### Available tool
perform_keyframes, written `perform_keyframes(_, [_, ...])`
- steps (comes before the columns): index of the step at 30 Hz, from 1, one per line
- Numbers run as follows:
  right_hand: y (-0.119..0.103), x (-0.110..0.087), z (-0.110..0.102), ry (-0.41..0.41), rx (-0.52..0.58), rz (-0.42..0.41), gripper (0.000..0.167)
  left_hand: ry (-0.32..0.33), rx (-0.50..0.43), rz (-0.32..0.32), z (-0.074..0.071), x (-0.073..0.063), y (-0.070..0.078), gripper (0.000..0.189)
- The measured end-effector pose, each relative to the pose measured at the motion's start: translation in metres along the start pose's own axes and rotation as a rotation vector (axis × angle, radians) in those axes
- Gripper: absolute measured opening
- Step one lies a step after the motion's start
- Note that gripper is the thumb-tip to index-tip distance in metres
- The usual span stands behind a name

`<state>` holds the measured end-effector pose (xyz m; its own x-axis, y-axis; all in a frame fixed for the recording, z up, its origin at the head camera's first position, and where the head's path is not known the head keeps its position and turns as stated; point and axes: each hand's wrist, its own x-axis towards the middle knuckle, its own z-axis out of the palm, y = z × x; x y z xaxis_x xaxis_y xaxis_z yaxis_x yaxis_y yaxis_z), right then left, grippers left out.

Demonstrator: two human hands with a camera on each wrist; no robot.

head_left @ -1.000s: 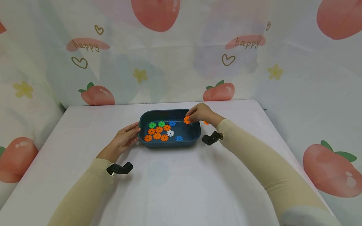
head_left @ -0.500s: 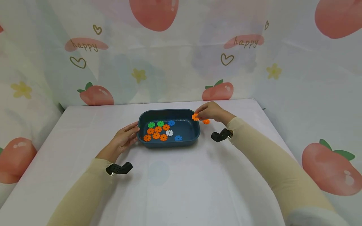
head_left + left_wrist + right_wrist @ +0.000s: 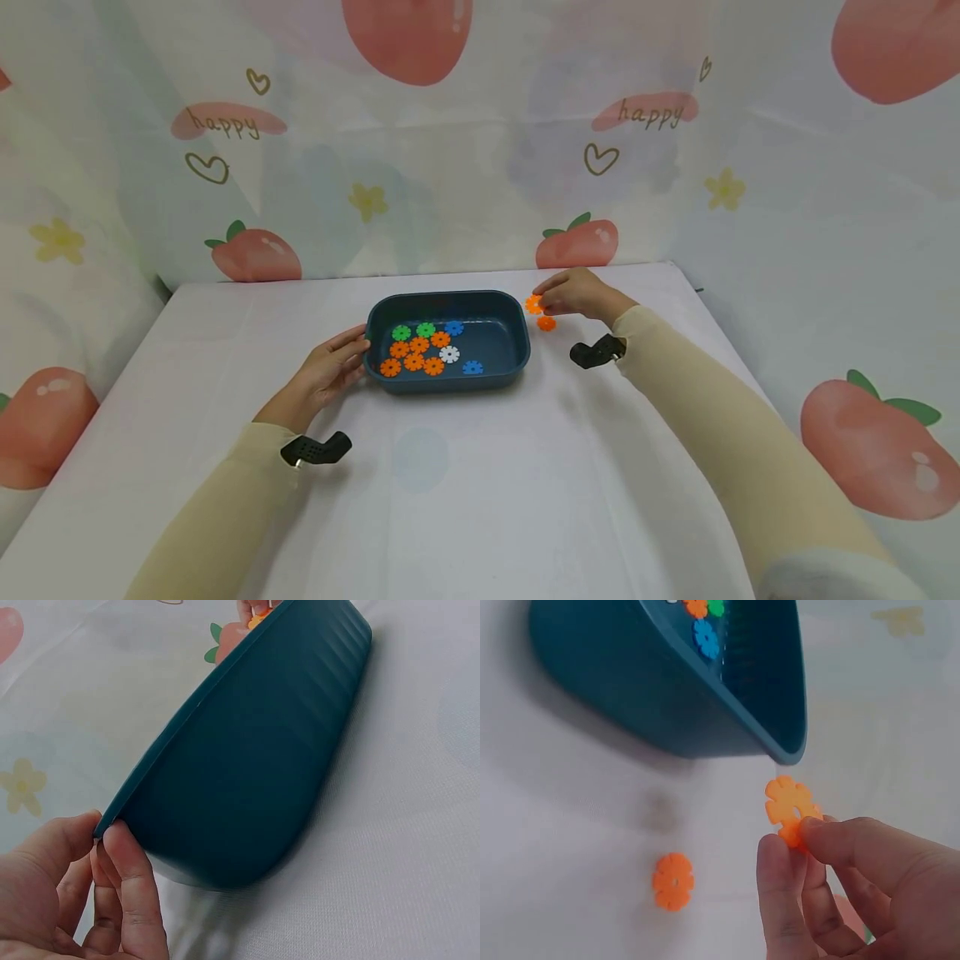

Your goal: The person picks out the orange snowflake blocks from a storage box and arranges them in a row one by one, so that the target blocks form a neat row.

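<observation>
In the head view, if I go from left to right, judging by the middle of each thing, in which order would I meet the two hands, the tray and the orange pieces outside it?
Left hand → dark teal tray → pinched orange piece → loose orange piece → right hand.

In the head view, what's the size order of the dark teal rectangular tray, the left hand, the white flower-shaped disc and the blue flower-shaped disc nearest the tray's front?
1. dark teal rectangular tray
2. left hand
3. white flower-shaped disc and front blue flower-shaped disc: too alike to rank
</observation>
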<state>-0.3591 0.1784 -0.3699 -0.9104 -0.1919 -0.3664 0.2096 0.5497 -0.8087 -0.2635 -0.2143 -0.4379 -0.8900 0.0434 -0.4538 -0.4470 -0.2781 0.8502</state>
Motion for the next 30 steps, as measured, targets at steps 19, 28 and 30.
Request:
perform_keyframes(19, [0.038, 0.005, -0.022, 0.134, 0.133, 0.161, 0.041, 0.011, 0.023, 0.006, 0.0, 0.0, -0.001, 0.054])
perform_keyframes(28, [0.056, 0.004, -0.026, 0.167, 0.124, 0.229, 0.043, 0.02, 0.018, -0.006, -0.001, 0.001, -0.001, 0.054])
perform_keyframes(30, [0.059, 0.004, -0.027, 0.164, 0.121, 0.232, 0.043, 0.021, 0.018, -0.006, -0.001, 0.001, 0.0, 0.054])
